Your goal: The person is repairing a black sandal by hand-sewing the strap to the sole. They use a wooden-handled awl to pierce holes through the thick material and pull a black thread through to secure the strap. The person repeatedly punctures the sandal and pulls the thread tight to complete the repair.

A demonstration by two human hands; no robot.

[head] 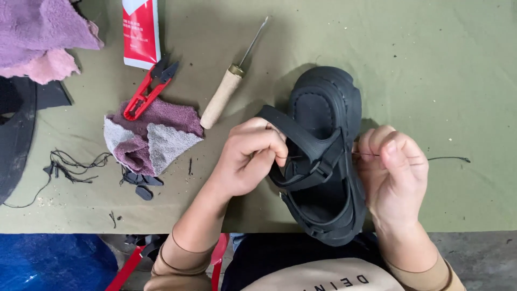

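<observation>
- The sandal (323,156) lies on the green cloth (441,81), between both hands.
- Left hand (250,156): fingers curled around the sandal's strap (293,134).
- Right hand (393,172): closed, pinching a dark thread (449,158) beside the sandal's edge.
- An awl (226,91), red snips (148,91) and a rag (151,140) lie to the left.

At the upper left of your frame lay a heap of purple and pink cloth (40,35), and just right of it a red and white tube (140,32) stood against the top edge. Below the tube, your red thread snips (149,90) rested partly on a crumpled purple and grey rag (152,137). A wooden-handled awl (229,86) lay slanted beside the rag. Loose black thread scraps (72,163) were strewn at the left on the olive table cover (447,64).
</observation>
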